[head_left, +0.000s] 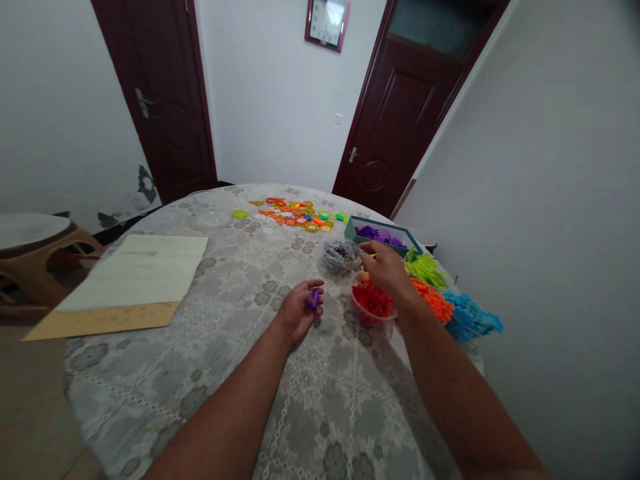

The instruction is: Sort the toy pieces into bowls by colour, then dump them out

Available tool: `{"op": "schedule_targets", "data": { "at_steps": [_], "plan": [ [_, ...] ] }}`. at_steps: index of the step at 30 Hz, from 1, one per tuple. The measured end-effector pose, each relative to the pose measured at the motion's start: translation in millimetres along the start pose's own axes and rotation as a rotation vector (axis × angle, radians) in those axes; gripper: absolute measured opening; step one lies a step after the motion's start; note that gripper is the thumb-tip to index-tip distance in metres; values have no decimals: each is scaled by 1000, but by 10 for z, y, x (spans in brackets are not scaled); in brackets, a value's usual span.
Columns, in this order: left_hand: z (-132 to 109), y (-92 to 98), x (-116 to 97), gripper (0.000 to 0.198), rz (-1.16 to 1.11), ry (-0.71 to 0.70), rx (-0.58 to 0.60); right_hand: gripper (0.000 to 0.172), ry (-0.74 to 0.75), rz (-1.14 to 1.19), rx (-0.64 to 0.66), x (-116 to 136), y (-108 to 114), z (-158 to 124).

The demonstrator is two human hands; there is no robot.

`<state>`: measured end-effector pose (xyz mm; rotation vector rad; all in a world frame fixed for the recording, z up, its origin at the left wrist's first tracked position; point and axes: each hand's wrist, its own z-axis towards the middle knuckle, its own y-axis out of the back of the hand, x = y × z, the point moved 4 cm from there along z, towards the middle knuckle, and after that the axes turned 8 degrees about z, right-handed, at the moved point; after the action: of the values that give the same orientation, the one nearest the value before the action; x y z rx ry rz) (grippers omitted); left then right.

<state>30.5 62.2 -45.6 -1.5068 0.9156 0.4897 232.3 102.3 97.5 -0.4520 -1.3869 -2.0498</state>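
My left hand (pixel 297 312) is closed around a small purple plastic piece (pixel 313 298) above the middle of the table. Over the bowls on the right, my right hand (pixel 384 265) has its fingers bent near the edge of a clear bowl of grey pieces (pixel 341 255). Whether it pinches anything is too small to make out. Partly hidden under that hand are some yellow pieces (pixel 367 262). A clear bowl of red pieces (pixel 371 300) stands just below the right wrist. Behind the hand lies a green box (pixel 353 230) with purple pieces (pixel 381 235) in it.
Orange pieces (pixel 434 299), blue pieces (pixel 470 316) and lime-green pieces (pixel 427 268) crowd the table's right edge. Mixed coloured shapes (pixel 295 215) are scattered at the back. A large pale sheet (pixel 143 267) lies on brown cardboard (pixel 105 321) at the left, with a stool (pixel 45 257) beyond.
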Motion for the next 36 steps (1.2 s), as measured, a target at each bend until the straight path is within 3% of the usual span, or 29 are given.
{"op": "schedule_targets", "data": {
  "at_steps": [6, 12, 19, 26, 30, 36],
  "plan": [
    [-24, -24, -3, 59, 57, -39, -6, 36, 8, -156, -37, -102, -175, 399],
    [-64, -60, -1, 65, 27, -20, 64, 39, 54, -180, -19, -98, -307, 456],
    [-98, -106, -10, 74, 57, -10, 100, 33, 155, -56, 45, 49, -182, 2],
    [-144, -153, -53, 71, 124, -20, 182, 36, 341, -63, 357, 486, -432, -710],
    [-153, -146, -69, 67, 140, -16, 192, 28, 299, -149, 373, 545, -512, -798],
    [-103, -113, -64, 50, 69, -19, 172, 35, 295, -104, 313, 524, -448, -802]
  ]
}}
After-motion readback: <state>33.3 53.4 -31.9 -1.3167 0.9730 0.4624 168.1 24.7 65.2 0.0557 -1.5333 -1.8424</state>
